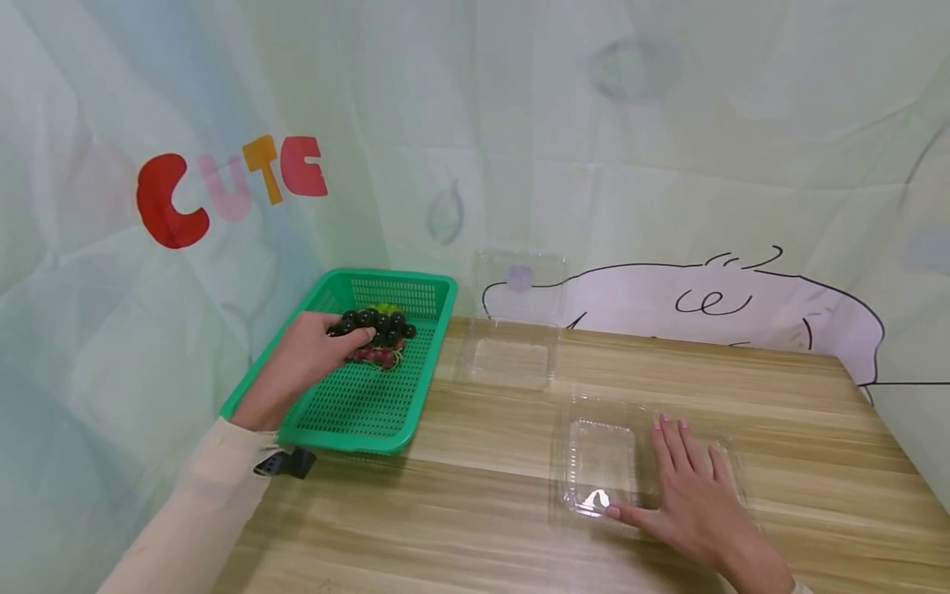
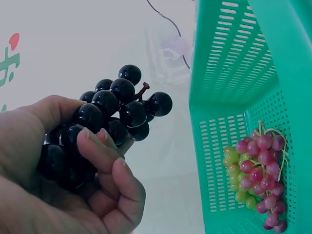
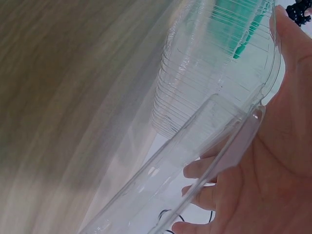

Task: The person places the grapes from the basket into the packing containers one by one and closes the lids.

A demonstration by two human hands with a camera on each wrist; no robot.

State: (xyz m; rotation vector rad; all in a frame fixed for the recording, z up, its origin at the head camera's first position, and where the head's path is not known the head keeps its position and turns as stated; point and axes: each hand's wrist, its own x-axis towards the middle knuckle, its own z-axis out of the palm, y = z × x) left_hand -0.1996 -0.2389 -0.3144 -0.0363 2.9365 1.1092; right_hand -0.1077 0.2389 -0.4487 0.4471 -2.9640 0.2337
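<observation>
A bunch of black grapes (image 2: 114, 105) is gripped in my left hand (image 1: 315, 351), its fingers and thumb curled round it in the left wrist view. In the head view that hand is over the green basket (image 1: 416, 412). Red grapes (image 2: 263, 168) and green grapes (image 2: 236, 173) lie together inside the basket. My right hand (image 1: 698, 495) rests with spread, straight fingers on the lid side of an opened clear plastic box (image 1: 597, 462). Its thumb touches the box's near edge, and the right wrist view shows the palm against the clear plastic (image 3: 214, 73).
A second clear plastic box (image 1: 510, 359) stands open farther back on the wooden table (image 1: 475, 495), its lid (image 1: 519, 285) raised against the printed curtain (image 1: 534, 165). The curtain encloses the table's left and back sides. The basket stands close to the left curtain.
</observation>
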